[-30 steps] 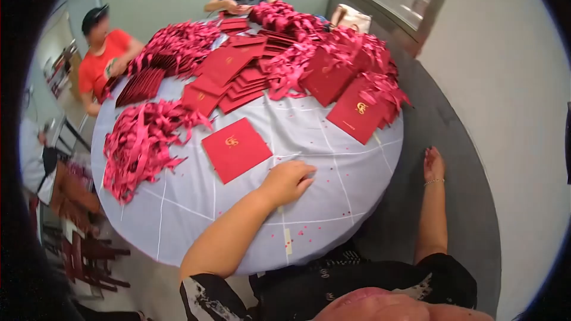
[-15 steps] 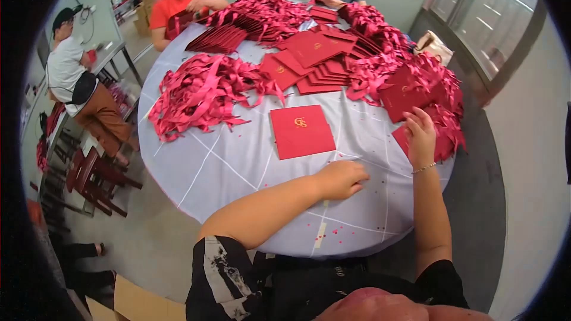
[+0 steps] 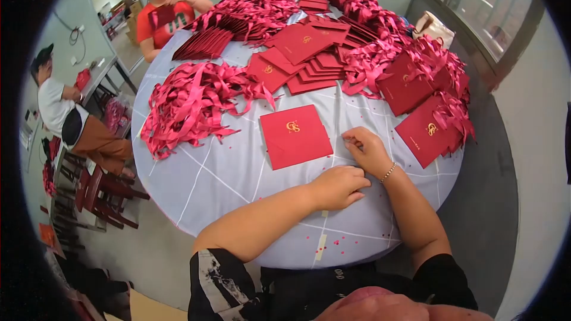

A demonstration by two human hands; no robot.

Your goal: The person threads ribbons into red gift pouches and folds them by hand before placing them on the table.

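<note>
A red square card folder (image 3: 295, 148) with a gold emblem lies on the grey cloth in front of me, slightly tilted. Just right of its lower edge, my left hand (image 3: 339, 188) rests over the cloth with its fingers curled under; whatever they hold, if anything, is hidden. My right hand (image 3: 370, 154), with a beaded bracelet on the wrist, hovers close beside it, right of the folder. Its fingertips are bent together in a pinch, and anything between them is too small to make out. Neither hand touches the folder.
Pink ribbons (image 3: 193, 104) are heaped on the left. Stacked red folders (image 3: 306, 41) fill the middle, and ribboned folders (image 3: 425, 131) lie at right. Small red dots (image 3: 337, 242) speckle the round table (image 3: 232, 220). People (image 3: 166, 15) sit across; another stands left near stools (image 3: 104, 193).
My right hand has moved left from the ribboned folders at right to beside my left hand, its fingers drawing together. My left hand stays curled in nearly the same place. The view has shifted slightly.
</note>
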